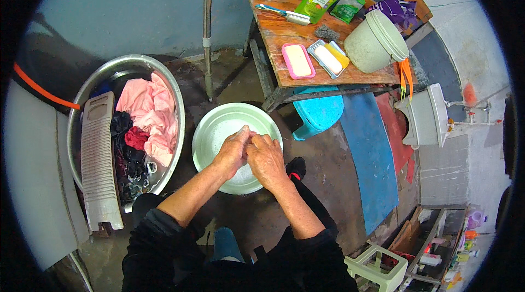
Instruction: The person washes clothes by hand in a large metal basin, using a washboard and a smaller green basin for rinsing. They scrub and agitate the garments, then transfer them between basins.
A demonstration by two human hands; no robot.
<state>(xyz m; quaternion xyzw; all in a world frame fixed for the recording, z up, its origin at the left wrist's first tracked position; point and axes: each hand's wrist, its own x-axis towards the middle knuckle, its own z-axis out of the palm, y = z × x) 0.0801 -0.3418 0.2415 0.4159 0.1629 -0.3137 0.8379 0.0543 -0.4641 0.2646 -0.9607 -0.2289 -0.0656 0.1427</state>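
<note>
Over the round pale-green metal basin [219, 122] on the floor, the left hand [232, 150] and right hand [265, 155] press together, fingers curled closed; any grip is hidden.

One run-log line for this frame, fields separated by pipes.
left hand and right hand pressed together over small metal basin | large basin at left: washboard, pink and dark laundry | soap dishes on wooden bench

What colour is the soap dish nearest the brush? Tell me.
Pink, holding a pale soap bar; the soap dish shows in the head view.
</note>
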